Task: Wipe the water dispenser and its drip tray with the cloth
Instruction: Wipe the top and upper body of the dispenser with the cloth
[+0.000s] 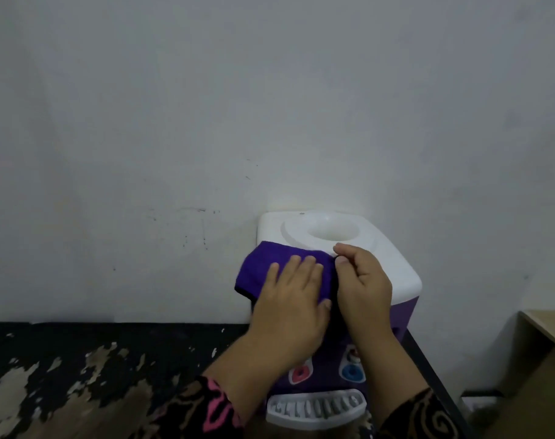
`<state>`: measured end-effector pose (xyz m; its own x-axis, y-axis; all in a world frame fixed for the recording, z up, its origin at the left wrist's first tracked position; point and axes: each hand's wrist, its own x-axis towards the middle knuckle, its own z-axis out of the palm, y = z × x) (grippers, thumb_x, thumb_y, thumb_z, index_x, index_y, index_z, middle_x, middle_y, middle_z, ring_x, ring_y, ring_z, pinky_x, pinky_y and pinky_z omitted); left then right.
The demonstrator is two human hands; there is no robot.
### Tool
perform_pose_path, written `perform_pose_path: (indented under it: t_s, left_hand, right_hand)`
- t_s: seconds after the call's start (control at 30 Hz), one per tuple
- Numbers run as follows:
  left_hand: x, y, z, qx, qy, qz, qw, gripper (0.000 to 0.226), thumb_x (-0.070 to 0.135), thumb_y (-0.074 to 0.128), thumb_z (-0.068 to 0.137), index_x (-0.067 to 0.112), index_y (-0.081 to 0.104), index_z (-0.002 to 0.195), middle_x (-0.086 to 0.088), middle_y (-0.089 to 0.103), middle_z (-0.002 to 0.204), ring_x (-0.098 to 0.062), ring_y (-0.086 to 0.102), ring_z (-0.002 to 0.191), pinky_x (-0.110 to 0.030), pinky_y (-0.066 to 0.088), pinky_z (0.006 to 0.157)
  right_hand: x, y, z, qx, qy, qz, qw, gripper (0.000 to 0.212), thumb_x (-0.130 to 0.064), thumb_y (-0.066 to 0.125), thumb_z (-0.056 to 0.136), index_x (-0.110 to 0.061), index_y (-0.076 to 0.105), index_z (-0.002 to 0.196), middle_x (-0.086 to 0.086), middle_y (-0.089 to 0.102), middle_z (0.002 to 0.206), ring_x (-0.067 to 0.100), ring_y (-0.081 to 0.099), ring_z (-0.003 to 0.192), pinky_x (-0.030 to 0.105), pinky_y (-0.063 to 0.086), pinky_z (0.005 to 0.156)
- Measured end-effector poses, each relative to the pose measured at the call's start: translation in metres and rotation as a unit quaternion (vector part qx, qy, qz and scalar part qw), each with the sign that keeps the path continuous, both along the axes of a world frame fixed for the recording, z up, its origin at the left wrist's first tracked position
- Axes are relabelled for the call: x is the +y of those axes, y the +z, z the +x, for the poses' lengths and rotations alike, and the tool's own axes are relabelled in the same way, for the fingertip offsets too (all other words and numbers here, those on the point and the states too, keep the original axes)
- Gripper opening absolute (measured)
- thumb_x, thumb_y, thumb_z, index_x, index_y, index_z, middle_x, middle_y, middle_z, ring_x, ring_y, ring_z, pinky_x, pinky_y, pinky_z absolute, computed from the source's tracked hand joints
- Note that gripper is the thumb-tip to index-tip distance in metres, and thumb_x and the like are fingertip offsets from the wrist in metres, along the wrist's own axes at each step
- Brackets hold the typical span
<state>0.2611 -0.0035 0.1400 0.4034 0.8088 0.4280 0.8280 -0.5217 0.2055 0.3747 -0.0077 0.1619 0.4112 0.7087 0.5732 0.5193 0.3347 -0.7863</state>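
Observation:
A small water dispenser [387, 258] with a white top and purple body stands against the wall. A purple cloth [263, 264] lies over the front left of its top. My left hand [292, 296] rests flat on the cloth, fingers spread. My right hand [361, 280] pinches the cloth's right edge between thumb and fingers. Below, a red tap [300, 372] and a blue tap [352, 371] show on the front, above the grey slotted drip tray [315, 410].
The dispenser stands on a black surface [80, 375] with worn, flaking paint. A pale wall [206, 122] rises right behind it. A light wooden table [548, 327] sits at the right edge, with a gap between it and the dispenser.

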Motion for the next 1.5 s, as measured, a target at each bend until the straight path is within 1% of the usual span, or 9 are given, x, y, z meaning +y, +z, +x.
perform_pose_path:
  t_s: [0.23, 0.3, 0.4, 0.67, 0.8, 0.93, 1.2, 1.37, 1.5]
  left_hand:
    - [0.004, 0.017, 0.003, -0.046, -0.141, -0.045, 0.988, 0.056, 0.013, 0.036, 0.09, 0.019, 0.029, 0.145, 0.004, 0.028, 0.154, -0.011, 0.017, 0.143, -0.024, 0.004, 0.115]
    - [0.011, 0.019, -0.01, -0.102, -0.124, -0.049, 0.986, 0.056, 0.005, 0.039, 0.088, 0.019, 0.036, 0.142, 0.003, 0.033, 0.151, -0.01, 0.022, 0.141, -0.016, 0.005, 0.112]
    - [0.017, 0.012, -0.018, -0.138, -0.02, 0.023, 0.99, 0.048, 0.014, 0.043, 0.092, 0.015, 0.04, 0.14, 0.001, 0.035, 0.15, -0.012, 0.022, 0.141, -0.018, 0.002, 0.112]
    - [0.008, 0.005, 0.004, -0.143, 0.018, 0.039, 0.989, 0.048, 0.028, 0.04, 0.095, 0.016, 0.038, 0.141, 0.0, 0.034, 0.15, -0.018, 0.02, 0.143, -0.034, 0.005, 0.117]
    - [0.004, -0.002, 0.001, -0.176, 0.016, 0.02, 0.984, 0.047, 0.021, 0.039, 0.095, 0.014, 0.036, 0.142, -0.001, 0.033, 0.151, -0.016, 0.019, 0.142, -0.027, 0.006, 0.115]
    - [0.001, -0.001, -0.01, -0.303, 0.001, -0.009, 0.953, 0.042, 0.016, 0.036, 0.097, 0.014, 0.042, 0.138, 0.0, 0.043, 0.143, -0.006, 0.036, 0.129, -0.015, 0.022, 0.106]
    - [0.004, 0.001, -0.019, -0.399, 0.022, -0.013, 0.917, 0.037, 0.009, 0.038, 0.095, 0.016, 0.053, 0.128, 0.007, 0.051, 0.126, 0.002, 0.044, 0.109, 0.0, 0.029, 0.087]
    - [0.002, -0.001, -0.026, -0.37, 0.038, -0.031, 0.928, 0.036, 0.004, 0.041, 0.093, 0.013, 0.058, 0.123, 0.0, 0.053, 0.13, 0.001, 0.042, 0.11, -0.011, 0.029, 0.095]
    - [-0.004, 0.001, -0.034, -0.342, 0.004, -0.044, 0.939, 0.04, 0.008, 0.04, 0.094, 0.015, 0.051, 0.132, 0.003, 0.05, 0.135, 0.002, 0.039, 0.112, -0.012, 0.029, 0.098]
  right_hand:
    - [-0.006, 0.001, 0.01, -0.11, -0.036, -0.047, 0.992, 0.023, 0.002, 0.047, 0.087, -0.005, 0.066, 0.098, 0.006, 0.066, 0.101, 0.011, 0.056, 0.09, -0.005, 0.031, 0.08]
    - [-0.011, -0.001, 0.004, -0.197, -0.092, -0.014, 0.976, 0.023, 0.006, 0.049, 0.083, 0.002, 0.068, 0.096, 0.017, 0.068, 0.108, 0.031, 0.06, 0.105, 0.023, 0.04, 0.1]
    - [-0.015, -0.01, -0.013, -0.283, -0.075, 0.014, 0.956, 0.025, -0.001, 0.055, 0.075, 0.001, 0.071, 0.094, 0.018, 0.071, 0.102, 0.034, 0.066, 0.1, 0.049, 0.045, 0.095]
    - [-0.007, -0.002, 0.046, -0.257, -0.062, -0.134, 0.955, 0.046, -0.049, 0.049, 0.087, -0.014, 0.06, 0.115, 0.004, 0.065, 0.117, 0.02, 0.055, 0.109, 0.04, 0.039, 0.104]
    - [-0.004, -0.002, 0.073, -0.204, -0.084, -0.187, 0.957, 0.046, -0.042, 0.044, 0.092, -0.014, 0.051, 0.128, 0.006, 0.052, 0.135, 0.023, 0.043, 0.127, 0.048, 0.024, 0.114]
    - [-0.008, -0.02, 0.038, -0.287, -0.094, -0.19, 0.934, 0.049, -0.041, 0.026, 0.097, -0.023, 0.034, 0.141, 0.005, 0.031, 0.152, 0.025, 0.02, 0.142, 0.047, 0.005, 0.117]
    - [-0.012, -0.027, -0.026, -0.448, -0.041, -0.152, 0.88, 0.063, -0.047, 0.041, 0.091, -0.022, 0.022, 0.145, 0.01, 0.02, 0.156, 0.028, 0.014, 0.144, 0.046, 0.0, 0.117]
    - [-0.005, -0.014, -0.022, -0.423, 0.058, -0.121, 0.896, 0.048, -0.027, 0.047, 0.092, -0.023, 0.04, 0.139, 0.003, 0.037, 0.149, 0.022, 0.027, 0.141, 0.039, 0.013, 0.117]
    - [0.001, -0.003, -0.019, -0.357, -0.008, -0.177, 0.917, 0.044, -0.033, 0.04, 0.093, -0.021, 0.043, 0.136, 0.003, 0.035, 0.15, 0.02, 0.025, 0.141, 0.04, 0.013, 0.116]
